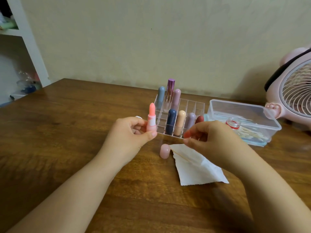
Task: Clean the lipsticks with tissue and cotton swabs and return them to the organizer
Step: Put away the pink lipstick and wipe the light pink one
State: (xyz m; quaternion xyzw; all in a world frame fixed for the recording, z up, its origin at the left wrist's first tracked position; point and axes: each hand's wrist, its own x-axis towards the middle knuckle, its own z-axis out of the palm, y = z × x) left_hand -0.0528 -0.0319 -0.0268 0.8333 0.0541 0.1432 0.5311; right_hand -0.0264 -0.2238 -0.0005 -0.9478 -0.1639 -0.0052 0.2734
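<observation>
The left hand (133,130) grips an uncapped pink lipstick (151,118) upright by its base, thumb and fingers curled round it, the coral bullet standing above the fingers, just in front of the left edge of the clear acrylic organizer (196,106). The right hand (210,137) pinches the upper corner of a white tissue (196,167) between thumb and fingertips; the rest of the tissue lies on the wooden desk (67,132) under the wrist. The lipstick's pink cap (165,151) rests on the desk, touching the tissue's left edge, between the two hands.

In the organizer's back row stand a grey-blue lipstick (161,96), a taller one with a purple metallic cap (170,91) and a mauve one (176,98); in the front row a navy lipstick (171,121), a beige one (180,122), a lilac one (191,121) and a dark red one (200,119), partly hidden by the right hand. To the right sits a clear plastic box (244,111) with cotton swabs (249,133) inside and a small jar (233,123). A pink fan (292,91) stands at the far right
</observation>
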